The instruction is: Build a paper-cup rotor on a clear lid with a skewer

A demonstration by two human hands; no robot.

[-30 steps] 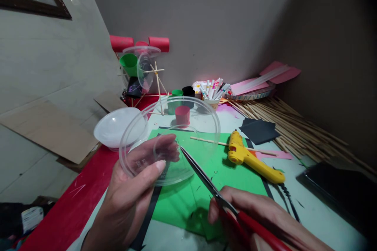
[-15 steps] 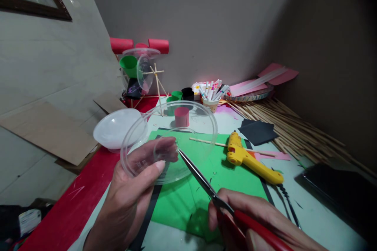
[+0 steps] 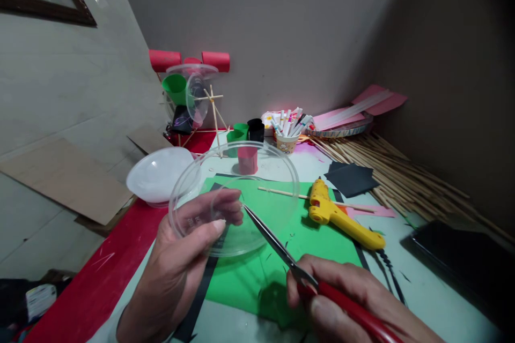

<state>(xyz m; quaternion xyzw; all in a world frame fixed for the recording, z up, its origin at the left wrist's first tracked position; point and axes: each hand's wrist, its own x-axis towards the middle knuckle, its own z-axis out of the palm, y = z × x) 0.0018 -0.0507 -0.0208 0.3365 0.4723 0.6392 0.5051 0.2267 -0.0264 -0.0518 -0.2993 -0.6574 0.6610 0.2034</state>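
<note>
My left hand (image 3: 173, 262) grips a clear round plastic lid (image 3: 257, 236), thumb on the near face and fingers behind it, seen through the plastic. In my right hand (image 3: 333, 289) is a pair of scissors (image 3: 277, 244) with red handles and metal blades. The blade tips meet the lid near its middle, close to my left fingertips; whether they pierce it I cannot tell. Below the lid lies a green sheet (image 3: 241, 284) with dark strips along its sides. A yellow glue gun (image 3: 341, 220) rests at the sheet's right side, over a thin stick.
A white bowl (image 3: 156, 174) stands at left. Behind are a pink paper tube (image 3: 248, 161), green and black tubes, and a cup of markers (image 3: 287, 143). Bamboo sticks (image 3: 386, 166), black paper pieces (image 3: 351, 178) and a dark flat object (image 3: 454, 262) lie right. A stick frame (image 3: 213, 107) stands back left.
The lid has shifted slightly right and down in view. The scissor handles have come closer together, and the blades look closed. Both hands keep their holds.
</note>
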